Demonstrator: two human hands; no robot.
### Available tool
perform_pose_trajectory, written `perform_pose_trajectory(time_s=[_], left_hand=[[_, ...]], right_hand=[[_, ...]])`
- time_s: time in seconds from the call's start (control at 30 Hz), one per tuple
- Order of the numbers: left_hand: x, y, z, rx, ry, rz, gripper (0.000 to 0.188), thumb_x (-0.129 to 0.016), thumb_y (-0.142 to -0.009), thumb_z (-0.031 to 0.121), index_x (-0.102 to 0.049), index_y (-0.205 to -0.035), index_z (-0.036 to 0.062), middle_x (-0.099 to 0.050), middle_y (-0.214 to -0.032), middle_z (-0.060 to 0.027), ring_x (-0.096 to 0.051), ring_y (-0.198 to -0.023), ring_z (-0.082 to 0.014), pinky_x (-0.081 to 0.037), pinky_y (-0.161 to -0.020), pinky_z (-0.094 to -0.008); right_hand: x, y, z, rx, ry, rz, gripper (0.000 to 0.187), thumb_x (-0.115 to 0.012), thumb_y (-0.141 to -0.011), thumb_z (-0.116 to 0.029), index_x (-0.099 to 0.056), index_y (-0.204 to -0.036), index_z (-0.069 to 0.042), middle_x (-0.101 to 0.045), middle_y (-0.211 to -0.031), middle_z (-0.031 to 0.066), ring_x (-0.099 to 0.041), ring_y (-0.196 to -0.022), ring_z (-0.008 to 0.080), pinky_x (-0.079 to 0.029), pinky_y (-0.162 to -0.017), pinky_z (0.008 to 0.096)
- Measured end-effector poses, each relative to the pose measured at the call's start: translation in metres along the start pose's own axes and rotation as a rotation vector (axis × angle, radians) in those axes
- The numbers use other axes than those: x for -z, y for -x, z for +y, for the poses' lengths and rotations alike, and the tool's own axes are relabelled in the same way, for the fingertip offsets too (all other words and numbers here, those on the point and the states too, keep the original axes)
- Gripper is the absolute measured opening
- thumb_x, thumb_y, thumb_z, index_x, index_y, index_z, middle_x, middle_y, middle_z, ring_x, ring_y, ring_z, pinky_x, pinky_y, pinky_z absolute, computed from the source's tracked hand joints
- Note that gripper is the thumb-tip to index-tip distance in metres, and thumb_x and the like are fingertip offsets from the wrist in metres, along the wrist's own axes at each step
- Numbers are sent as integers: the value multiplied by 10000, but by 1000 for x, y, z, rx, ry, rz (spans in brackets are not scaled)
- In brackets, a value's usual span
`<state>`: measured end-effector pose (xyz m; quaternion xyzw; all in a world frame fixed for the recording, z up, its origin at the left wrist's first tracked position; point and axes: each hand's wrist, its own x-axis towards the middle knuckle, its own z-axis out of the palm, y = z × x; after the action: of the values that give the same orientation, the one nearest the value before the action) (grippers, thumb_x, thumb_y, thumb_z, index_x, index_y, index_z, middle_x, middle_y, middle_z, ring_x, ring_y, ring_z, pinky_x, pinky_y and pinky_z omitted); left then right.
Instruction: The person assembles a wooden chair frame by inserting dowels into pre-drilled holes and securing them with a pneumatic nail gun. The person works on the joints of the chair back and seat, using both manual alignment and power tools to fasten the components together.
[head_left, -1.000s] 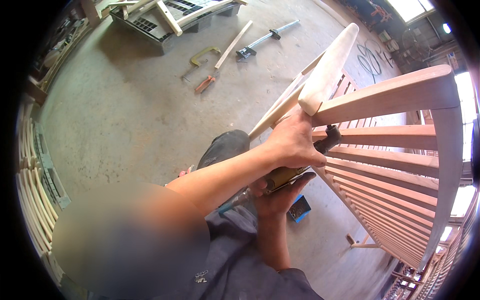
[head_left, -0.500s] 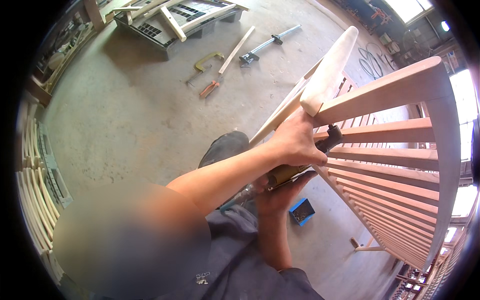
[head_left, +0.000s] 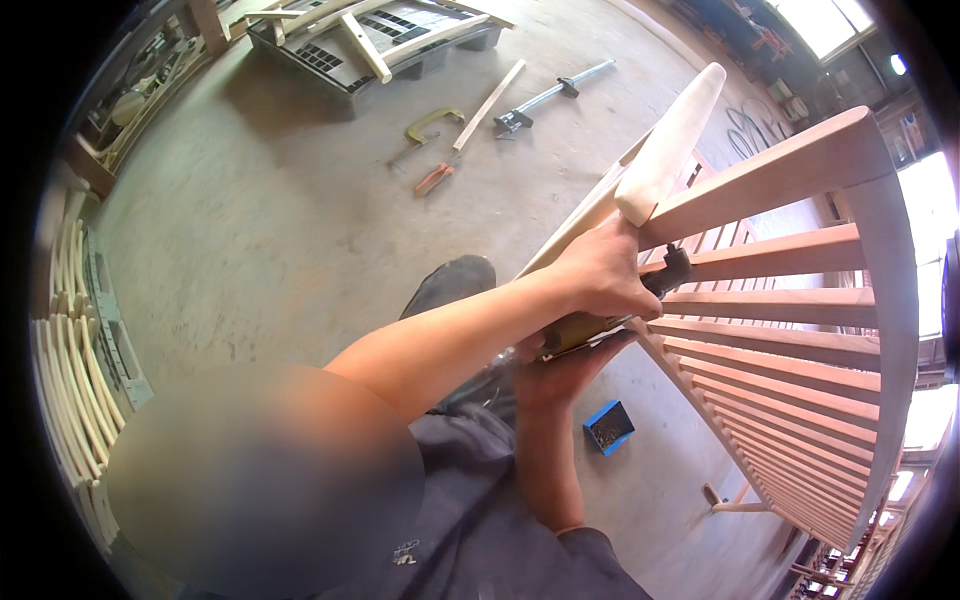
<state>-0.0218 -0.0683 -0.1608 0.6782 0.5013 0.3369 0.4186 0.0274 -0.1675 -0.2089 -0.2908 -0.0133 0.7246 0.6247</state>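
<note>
A yellow-bodied power tool with a dark angled head, like an angle drill (head_left: 575, 335), lies slanted across both hands. My left hand (head_left: 605, 268) is closed over its neck, thumb on the near side; the other fingers are hidden. From below, my right hand (head_left: 572, 375) cups the yellow body, its fingers partly covered by the tool and my left arm. The dark head points at the slats of a slatted wooden bench (head_left: 765, 185), close to the joint under its pale rounded armrest (head_left: 672, 145). Whether the tip touches wood, I cannot tell.
A small blue-edged box of screw-like bits (head_left: 609, 428) sits on the floor below the bench. Farther off lie a yellow C-clamp (head_left: 432, 122), orange-handled pliers (head_left: 435, 180), a wooden stick (head_left: 490, 105) and a bar clamp (head_left: 550, 97). A dark pallet (head_left: 340, 80) carries wooden parts.
The whole view has shifted slightly, with floor items a little lower and to the right. Both hands keep their hold on the angle drill near the armrest.
</note>
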Motion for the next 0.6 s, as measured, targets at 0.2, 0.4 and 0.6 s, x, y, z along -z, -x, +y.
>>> perform_pose_trajectory(time_s=[0.2,0.4,0.6], left_hand=[[-5,-1,-9,-32,-10,45,1006,-825,-552,344,-417,-1379,-59,-579,-1279,-248,-591,-1188,-364,-495,-1007,-367],[-5,6,-2,99,-97,-48,1039,-808,-611,421,-383,-1393,-114,-612,-1214,-287,-626,-1116,-395,-514,-970,-384],[-36,60,22,-95,-228,-666,736,-748,-783,569,-644,-1122,-76,-677,-1026,-305,-666,-970,-445,-530,-842,-440]], right_hand=[[10,-3,3,7,59,-112,875,-193,-768,-980,-540,-1014,-215,-504,-670,3,-490,-533,154,-366,-446,257],[15,6,4,43,-6,-106,798,-357,-810,-918,-578,-1119,-216,-582,-842,-7,-553,-655,178,-382,-468,297],[74,64,-16,136,14,-152,995,-468,-637,-993,-544,-1253,-215,-650,-936,-7,-612,-765,230,-460,-536,343]])
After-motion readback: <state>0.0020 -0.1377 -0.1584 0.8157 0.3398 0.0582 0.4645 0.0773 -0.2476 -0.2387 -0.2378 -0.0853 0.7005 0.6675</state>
